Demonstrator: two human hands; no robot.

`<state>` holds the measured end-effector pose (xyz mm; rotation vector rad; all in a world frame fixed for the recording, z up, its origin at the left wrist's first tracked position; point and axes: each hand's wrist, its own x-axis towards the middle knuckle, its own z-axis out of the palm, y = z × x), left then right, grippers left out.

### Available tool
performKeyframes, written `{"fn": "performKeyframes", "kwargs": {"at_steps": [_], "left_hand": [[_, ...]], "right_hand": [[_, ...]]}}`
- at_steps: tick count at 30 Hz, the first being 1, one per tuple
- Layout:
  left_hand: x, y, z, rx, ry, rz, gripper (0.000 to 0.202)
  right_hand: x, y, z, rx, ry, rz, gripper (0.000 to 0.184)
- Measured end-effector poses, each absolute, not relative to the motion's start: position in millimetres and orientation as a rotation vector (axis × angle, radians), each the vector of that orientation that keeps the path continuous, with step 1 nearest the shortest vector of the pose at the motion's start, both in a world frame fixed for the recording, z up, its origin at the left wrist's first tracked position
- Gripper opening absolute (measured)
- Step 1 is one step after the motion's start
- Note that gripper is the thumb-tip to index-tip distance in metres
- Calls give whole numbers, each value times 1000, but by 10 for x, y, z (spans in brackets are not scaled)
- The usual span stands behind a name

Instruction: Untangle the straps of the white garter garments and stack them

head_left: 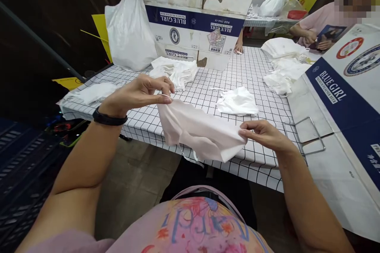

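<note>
"White cloth [204, 126], where is it, please?"

"It hangs between the two hands, before the body, by the near edge of the worktop [252, 75]. Its long axis goes sideways, sloping down from left hand [139, 94] to right hand [267, 134]."

"Which hand is nearer?"

"Neither; both touch it, at opposite ends."

"And each grip, is it open?"

"No. Each is closed, thumb and fingers pinching the fabric at its own end. Another white piece [237, 101] lies beyond, apart from both."

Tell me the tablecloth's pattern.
The tablecloth is white with a thin black grid, clear in the head view.
</note>
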<state>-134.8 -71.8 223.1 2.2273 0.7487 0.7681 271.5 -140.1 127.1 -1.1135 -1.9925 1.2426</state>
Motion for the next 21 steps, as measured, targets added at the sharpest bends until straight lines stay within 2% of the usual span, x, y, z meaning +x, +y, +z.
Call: {"fn": "performKeyframes", "kwargs": {"at_steps": [8, 14, 21], "left_hand": [[-1312, -742, 2194, 2207, 696, 760, 33], [-1270, -694, 2248, 2303, 780, 757, 35], [-1117, -606, 2300, 2416, 1037, 913, 29]], "right_hand": [[3098, -1597, 1580, -1300, -2214, 786, 30], [3217, -1639, 1720, -1353, -2094, 319, 34], [3213, -1536, 1929, -1451, -1995, 47, 29]]}}
